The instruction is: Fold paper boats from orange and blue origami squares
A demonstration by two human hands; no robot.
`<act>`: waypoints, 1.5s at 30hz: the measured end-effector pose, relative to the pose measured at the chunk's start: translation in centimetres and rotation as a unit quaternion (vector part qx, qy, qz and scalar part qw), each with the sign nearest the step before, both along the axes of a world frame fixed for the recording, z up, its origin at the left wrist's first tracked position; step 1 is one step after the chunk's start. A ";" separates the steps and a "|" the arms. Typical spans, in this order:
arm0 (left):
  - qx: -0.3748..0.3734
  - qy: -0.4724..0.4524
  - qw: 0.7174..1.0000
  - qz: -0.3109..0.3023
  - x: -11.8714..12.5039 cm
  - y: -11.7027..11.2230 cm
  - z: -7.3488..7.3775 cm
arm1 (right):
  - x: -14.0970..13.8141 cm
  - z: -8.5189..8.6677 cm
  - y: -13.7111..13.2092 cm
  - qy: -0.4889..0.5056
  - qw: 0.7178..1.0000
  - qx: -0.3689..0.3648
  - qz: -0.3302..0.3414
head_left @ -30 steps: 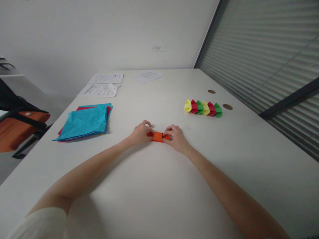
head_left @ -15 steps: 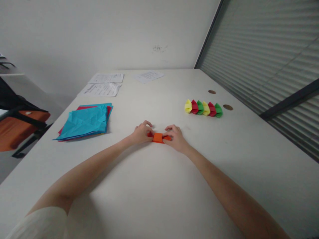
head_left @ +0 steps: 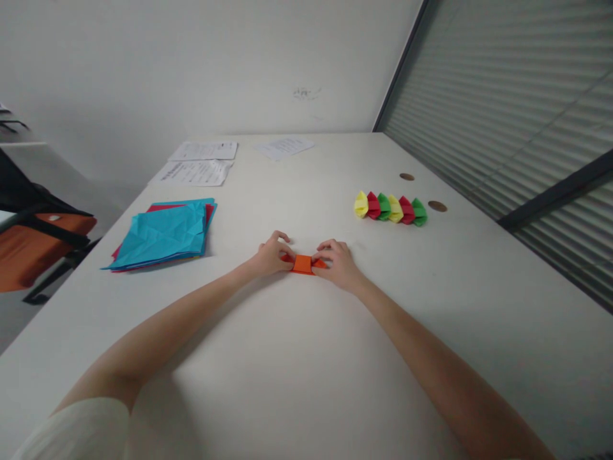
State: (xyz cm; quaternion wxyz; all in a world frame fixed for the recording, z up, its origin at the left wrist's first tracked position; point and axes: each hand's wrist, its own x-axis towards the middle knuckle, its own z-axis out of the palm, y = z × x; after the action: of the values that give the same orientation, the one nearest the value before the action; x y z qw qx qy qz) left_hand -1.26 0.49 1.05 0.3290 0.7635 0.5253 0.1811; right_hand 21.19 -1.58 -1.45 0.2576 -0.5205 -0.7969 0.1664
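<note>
A small folded orange paper lies on the white table in front of me. Its flat middle band shows between my hands, and its ends are partly covered by fingers. My left hand pinches the left end between thumb and fingers. On the right end, my right hand grips the paper the same way, thumb toward me and fingers bent over. Beyond my right hand, several folded paper bows in yellow, red and green lie side by side in a row.
A stack of crumpled coloured paper sheets, blue on top, lies at the left. Printed pages rest farther back, with another printed sheet near the wall. An orange chair stands left of the table. Window blinds border the right.
Very little differs. Both hands stay on the orange paper, with only a slight shift of the fingers on its ends.
</note>
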 end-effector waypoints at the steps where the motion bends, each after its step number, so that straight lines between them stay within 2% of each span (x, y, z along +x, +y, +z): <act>1: 0.000 0.000 1.000 0.001 0.0 0.0 0.0 | 0.0 0.0 0.0 -0.002 1.000 -0.002 -0.002; 8: 0.000 0.022 1.000 0.003 0.2 0.1 0.2 | -0.1 0.0 -0.3 0.007 1.000 -0.002 -0.003; 16: 0.003 0.005 1.000 -0.007 -0.1 0.3 0.0 | -0.6 -0.4 0.0 0.012 1.000 0.023 0.000; 22: 0.007 0.015 1.000 0.011 0.0 0.1 0.0 | -0.8 -0.1 0.1 0.007 1.000 -0.001 -0.019; 34: 0.008 0.007 1.000 0.005 0.0 0.2 -0.3 | -0.7 0.3 -0.2 -0.011 0.999 -0.022 -0.022; 45: 0.011 -0.015 1.000 0.011 -0.1 0.1 -0.3 | -0.7 0.2 -0.3 -0.008 1.000 -0.013 -0.018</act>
State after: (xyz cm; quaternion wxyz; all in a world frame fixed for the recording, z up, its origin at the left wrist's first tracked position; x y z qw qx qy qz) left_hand -1.39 0.58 0.75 0.3264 0.7587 0.5265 0.2013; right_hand 20.46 -1.88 -1.29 0.2471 -0.5391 -0.7874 0.1681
